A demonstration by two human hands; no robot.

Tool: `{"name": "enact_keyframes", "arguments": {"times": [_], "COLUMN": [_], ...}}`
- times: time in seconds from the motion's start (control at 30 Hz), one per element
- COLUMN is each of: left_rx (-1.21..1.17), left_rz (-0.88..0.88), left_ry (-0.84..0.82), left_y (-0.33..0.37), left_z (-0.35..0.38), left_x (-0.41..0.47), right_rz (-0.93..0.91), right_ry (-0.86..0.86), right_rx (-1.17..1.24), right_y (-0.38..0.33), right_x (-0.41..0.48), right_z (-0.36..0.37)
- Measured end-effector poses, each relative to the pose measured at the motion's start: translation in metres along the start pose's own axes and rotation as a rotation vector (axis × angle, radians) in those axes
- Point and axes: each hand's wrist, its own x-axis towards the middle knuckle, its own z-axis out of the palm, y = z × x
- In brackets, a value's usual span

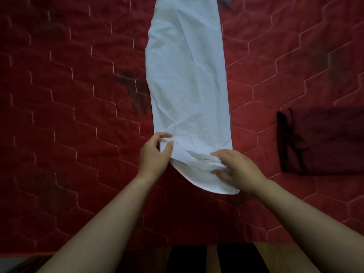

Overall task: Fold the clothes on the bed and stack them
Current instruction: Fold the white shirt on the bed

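Observation:
A white garment [187, 79] lies in a long narrow strip down the middle of the red quilted bed [69, 115], its near end curved. My left hand [155, 152] is at the strip's near left edge, thumb and fingers curled around the cloth's edge. My right hand [236, 170] lies on the near right part of the strip, and its fingers bunch a fold of the white cloth. A dark maroon folded garment [319, 140] lies on the bed to the right.
The bed's near edge [177, 245] runs across the bottom, with wooden floor and a dark gap below it. A small grey piece of cloth [226, 1] shows at the top edge, beside the white strip's far end.

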Motion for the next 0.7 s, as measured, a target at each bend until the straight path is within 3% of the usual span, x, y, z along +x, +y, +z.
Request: {"name": "enact_keyframes", "arguments": {"times": [0.1,0.2,0.27,0.4,0.53,0.7], "left_rx": [0.169,0.412,0.477,0.499,0.368,0.243], "left_rz": [-0.074,-0.097,-0.052,-0.010,-0.037,-0.080], "left_ry": [-0.140,-0.316,-0.341,-0.308,-0.247,-0.103], "left_y": [0.010,-0.003,-0.013,-0.034,-0.052,-0.056], "left_z": [-0.001,0.006,0.010,0.006,0.002,0.008], "left_x": [0.003,-0.003,-0.008,-0.014,-0.024,-0.031], "right_rz": [0.110,0.232,0.308,0.445,0.570,0.554], "right_ry": [-0.176,-0.098,-0.004,0.121,0.216,0.182], "right_rx": [-0.006,0.058,0.097,0.082,0.054,0.339], "right_y": [0.001,0.006,0.008,0.009,0.003,-0.006], "right_x": [-0.016,-0.023,-0.019,-0.015,-0.025,-0.027], "right_z": [-0.007,0.007,0.021,0.051,0.074,0.085]}}
